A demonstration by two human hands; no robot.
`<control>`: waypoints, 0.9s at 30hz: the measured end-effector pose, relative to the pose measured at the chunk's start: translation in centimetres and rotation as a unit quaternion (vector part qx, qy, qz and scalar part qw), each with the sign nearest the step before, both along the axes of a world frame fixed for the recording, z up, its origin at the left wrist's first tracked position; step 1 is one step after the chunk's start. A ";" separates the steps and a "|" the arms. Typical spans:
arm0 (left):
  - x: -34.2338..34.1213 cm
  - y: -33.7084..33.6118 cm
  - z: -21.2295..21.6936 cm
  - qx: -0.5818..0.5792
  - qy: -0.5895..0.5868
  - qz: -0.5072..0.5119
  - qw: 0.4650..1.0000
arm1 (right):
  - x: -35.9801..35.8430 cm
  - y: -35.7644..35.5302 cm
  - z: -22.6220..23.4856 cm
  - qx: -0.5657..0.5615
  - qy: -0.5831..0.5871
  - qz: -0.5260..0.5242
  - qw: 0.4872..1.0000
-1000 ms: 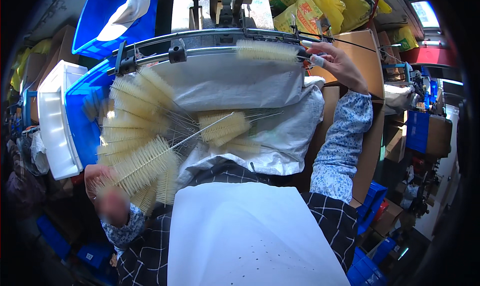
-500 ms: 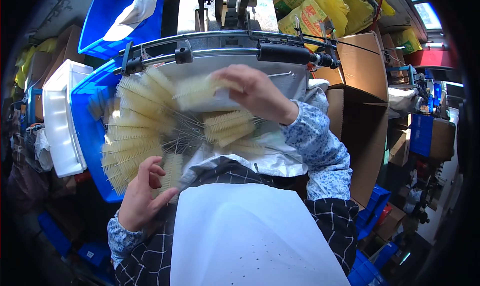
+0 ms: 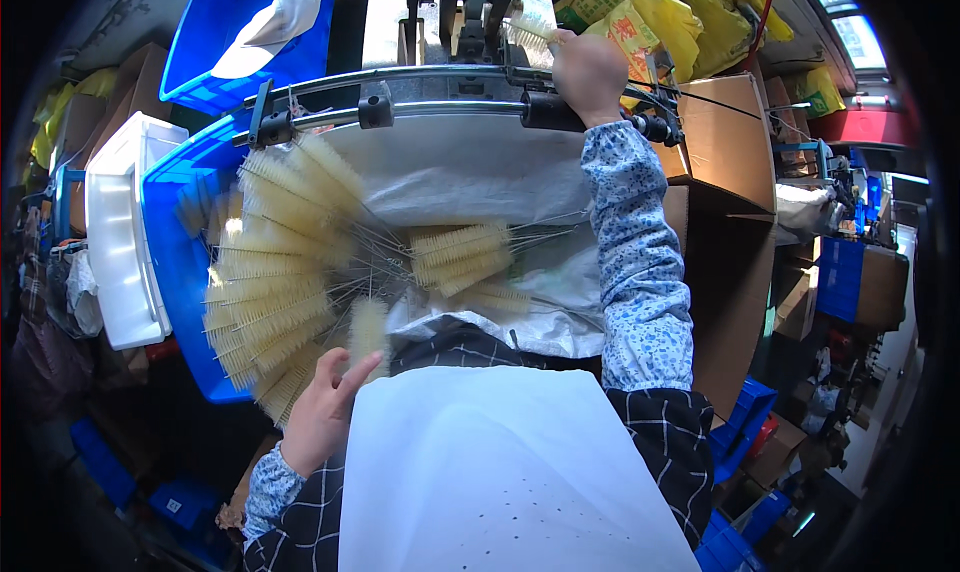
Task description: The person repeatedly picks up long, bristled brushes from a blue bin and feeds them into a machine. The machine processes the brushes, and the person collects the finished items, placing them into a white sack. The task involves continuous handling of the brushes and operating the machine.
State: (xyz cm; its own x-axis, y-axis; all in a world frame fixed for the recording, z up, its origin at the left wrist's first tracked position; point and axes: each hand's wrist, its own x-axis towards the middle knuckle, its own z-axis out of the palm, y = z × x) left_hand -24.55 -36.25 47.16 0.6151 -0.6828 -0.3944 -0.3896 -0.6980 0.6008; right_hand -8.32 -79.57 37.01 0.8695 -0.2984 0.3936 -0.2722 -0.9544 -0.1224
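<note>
My right hand [image 3: 592, 75] is closed on one end of a pale bristle brush [image 3: 532, 42], held up at the metal machine [image 3: 470, 27] beyond the rails. Low on the left, my left hand [image 3: 322, 412] has its thumb and forefinger apart, with a fingertip against the lower end of an upright bristle brush [image 3: 368, 327]. Beside it, a fan of cream brushes with twisted wire stems [image 3: 280, 262] spreads over the left side, stems pointing inward. A smaller stack of brushes [image 3: 462, 257] lies mid-work surface, its wires pointing right.
Two metal rails [image 3: 440, 109] with black fittings cross in front of the machine. A blue bin [image 3: 170, 252] and a white tub [image 3: 125, 232] stand left. An open cardboard box [image 3: 730, 292] is at right, yellow sacks [image 3: 650, 27] behind it. A white cap [image 3: 270, 32] rests in another blue bin.
My right hand has moved from above the brush pile up and right to the machine, carrying a brush. My left hand has shifted a little right, and the upright brush near it has moved right too.
</note>
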 end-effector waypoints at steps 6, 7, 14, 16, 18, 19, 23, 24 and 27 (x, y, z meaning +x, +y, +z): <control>0.3 -0.9 -0.7 0.010 -0.060 -0.030 0.998 | 0.1 -0.4 -0.2 0.036 0.010 0.023 0.999; 0.3 -0.9 -0.7 0.007 -0.065 -0.025 0.998 | 0.1 -0.6 -0.3 0.043 0.012 0.023 0.999; 1.4 -1.1 0.3 -0.122 -0.137 0.082 0.980 | 0.7 -0.7 0.0 0.089 0.078 0.016 0.993; 2.1 -1.1 1.3 -0.171 -0.166 0.124 0.963 | 1.4 -1.3 -0.5 0.026 0.043 0.035 0.998; 3.0 -0.4 2.5 -0.197 -0.167 0.164 0.952 | 1.9 -2.3 -0.9 -0.016 0.021 0.051 0.998; 3.3 0.0 2.9 -0.207 -0.168 0.180 0.947 | 2.3 -2.8 -1.6 -0.023 0.016 0.061 0.998; 3.7 0.8 4.7 -0.271 -0.189 0.230 0.915 | 3.7 -3.8 -3.0 -0.039 0.036 0.086 0.995; 3.9 0.9 4.9 -0.295 -0.196 0.237 0.904 | 3.7 -3.8 -3.0 -0.046 0.041 0.085 0.994; 4.6 2.0 5.3 -0.348 -0.240 0.247 0.872 | 1.6 -4.5 -2.7 -0.077 -0.027 0.047 0.996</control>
